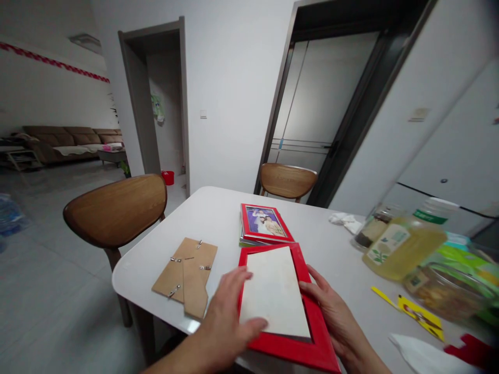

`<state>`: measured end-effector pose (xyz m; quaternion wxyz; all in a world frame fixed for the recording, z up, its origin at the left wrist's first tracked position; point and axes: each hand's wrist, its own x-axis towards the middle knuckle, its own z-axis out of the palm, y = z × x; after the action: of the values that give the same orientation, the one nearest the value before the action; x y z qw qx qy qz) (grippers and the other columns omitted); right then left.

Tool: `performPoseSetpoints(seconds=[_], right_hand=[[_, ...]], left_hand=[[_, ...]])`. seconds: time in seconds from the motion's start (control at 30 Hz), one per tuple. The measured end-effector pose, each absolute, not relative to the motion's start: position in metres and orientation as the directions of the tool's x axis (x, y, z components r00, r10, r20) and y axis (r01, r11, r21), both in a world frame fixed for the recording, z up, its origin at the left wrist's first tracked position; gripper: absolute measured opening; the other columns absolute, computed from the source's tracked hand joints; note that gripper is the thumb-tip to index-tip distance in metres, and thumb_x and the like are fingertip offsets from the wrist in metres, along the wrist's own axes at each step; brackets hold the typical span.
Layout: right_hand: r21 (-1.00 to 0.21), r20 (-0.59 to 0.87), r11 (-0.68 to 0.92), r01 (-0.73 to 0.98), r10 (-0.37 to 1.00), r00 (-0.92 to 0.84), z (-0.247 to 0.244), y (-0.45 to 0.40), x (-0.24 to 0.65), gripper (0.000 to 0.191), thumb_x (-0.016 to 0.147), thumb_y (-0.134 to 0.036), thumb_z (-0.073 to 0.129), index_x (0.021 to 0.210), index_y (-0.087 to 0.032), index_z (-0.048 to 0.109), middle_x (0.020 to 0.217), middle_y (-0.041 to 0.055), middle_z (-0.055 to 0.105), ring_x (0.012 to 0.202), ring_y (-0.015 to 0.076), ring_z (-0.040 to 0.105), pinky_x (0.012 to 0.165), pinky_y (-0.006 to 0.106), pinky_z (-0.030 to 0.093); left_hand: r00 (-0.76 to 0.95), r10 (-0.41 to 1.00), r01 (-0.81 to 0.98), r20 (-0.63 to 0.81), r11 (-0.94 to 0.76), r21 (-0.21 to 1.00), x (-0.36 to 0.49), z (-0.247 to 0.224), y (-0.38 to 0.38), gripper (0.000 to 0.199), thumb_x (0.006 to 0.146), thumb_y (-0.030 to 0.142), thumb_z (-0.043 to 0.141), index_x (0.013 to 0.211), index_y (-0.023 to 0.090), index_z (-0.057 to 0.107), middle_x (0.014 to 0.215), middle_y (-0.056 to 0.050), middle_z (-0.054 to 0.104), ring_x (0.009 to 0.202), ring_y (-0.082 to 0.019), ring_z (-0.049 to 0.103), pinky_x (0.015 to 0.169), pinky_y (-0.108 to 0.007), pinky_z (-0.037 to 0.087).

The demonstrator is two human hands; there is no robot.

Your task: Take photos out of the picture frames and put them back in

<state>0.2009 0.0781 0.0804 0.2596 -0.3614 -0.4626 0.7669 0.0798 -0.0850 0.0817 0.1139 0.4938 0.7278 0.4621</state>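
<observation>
A red picture frame (pixel 298 353) is tilted up in front of me at the table's near edge. A white sheet (pixel 275 296) lies inside it, slightly askew, with a dark gap along its right side. My right hand (pixel 331 306) grips the frame's right edge, thumb on top. Over the left side is my left hand (pixel 230 311), fingers apart, its thumb and fingertips above the sheet; whether they touch it I cannot tell. To the left lies a brown backing board (pixel 175 270) with metal clips and a stand leg. Beyond the frame, another red picture frame (pixel 288 234) holding a photo rests on a stack.
A bottle of yellow liquid (pixel 405 241), a glass jar (pixel 376 226) and a clear food container (pixel 448 291) stand on the table's right side. Nearby are yellow card pieces (pixel 421 314) and crumpled tissue (pixel 346 221). Wooden chairs (pixel 117 210) stand around the white table (pixel 140 265).
</observation>
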Motion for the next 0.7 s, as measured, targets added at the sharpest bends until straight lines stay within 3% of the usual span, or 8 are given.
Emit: performPoseSetpoints(seconds=[0.13,0.37,0.43,0.53,0.7], right_hand=[[-0.918,-0.243,-0.384,-0.098,0.741,-0.626,0.087,0.071,0.195,0.082,0.057,-0.029,0.066,0.127,-0.027,0.023,0.075,-0.0006,0.067,0.059,0.0169,0.061,0.059,0.031,0.049],[-0.924,-0.212,-0.365,-0.112,0.735,-0.644,0.088,0.069,0.195,0.078,0.058,-0.029,0.066,0.126,-0.025,0.026,0.068,-0.0031,0.064,0.051,0.0136,0.058,0.054,0.027,0.048],[-0.940,-0.210,-0.331,-0.084,0.754,-0.623,0.087,0.070,0.196,0.078,0.056,-0.028,0.067,0.124,-0.025,0.029,0.065,-0.0043,0.063,0.048,0.0118,0.056,0.048,0.023,0.046],[-0.962,-0.230,-0.272,0.018,0.775,-0.588,0.082,0.078,0.200,0.075,0.056,-0.031,0.067,0.122,-0.024,0.031,0.065,-0.0045,0.061,0.048,0.0111,0.054,0.044,0.021,0.044],[-0.965,-0.252,-0.157,0.211,0.776,-0.578,0.057,0.102,0.214,0.070,0.061,-0.034,0.061,0.122,-0.017,0.032,0.063,-0.0022,0.062,0.053,0.0147,0.058,0.051,0.025,0.046]], left_hand=[[-0.223,0.892,0.754,0.394,-0.099,0.650,0.123,0.093,-0.058,0.061,0.062,0.021,0.062,0.117,0.015,0.039,0.129,-0.012,0.035,0.114,-0.028,0.035,0.095,-0.041,0.031],[-0.077,0.872,0.876,0.483,-0.172,0.450,0.114,0.099,-0.058,0.045,0.074,0.014,0.044,0.118,0.017,0.037,0.112,-0.010,0.050,0.097,-0.024,0.048,0.083,-0.036,0.043],[-0.150,0.823,0.872,0.547,-0.150,0.465,0.105,0.104,-0.064,0.044,0.073,0.010,0.040,0.117,0.018,0.038,0.109,-0.009,0.050,0.096,-0.022,0.049,0.083,-0.033,0.043],[-0.418,0.689,0.789,0.593,-0.048,0.612,0.084,0.109,-0.077,0.046,0.069,0.006,0.039,0.113,0.019,0.039,0.109,-0.008,0.046,0.087,-0.017,0.052,0.074,-0.027,0.047],[-0.750,0.529,0.516,0.398,0.090,0.852,0.046,0.086,-0.103,0.045,0.064,0.007,0.040,0.107,0.020,0.042,0.103,-0.005,0.048,0.072,-0.012,0.054,0.052,-0.020,0.046]])
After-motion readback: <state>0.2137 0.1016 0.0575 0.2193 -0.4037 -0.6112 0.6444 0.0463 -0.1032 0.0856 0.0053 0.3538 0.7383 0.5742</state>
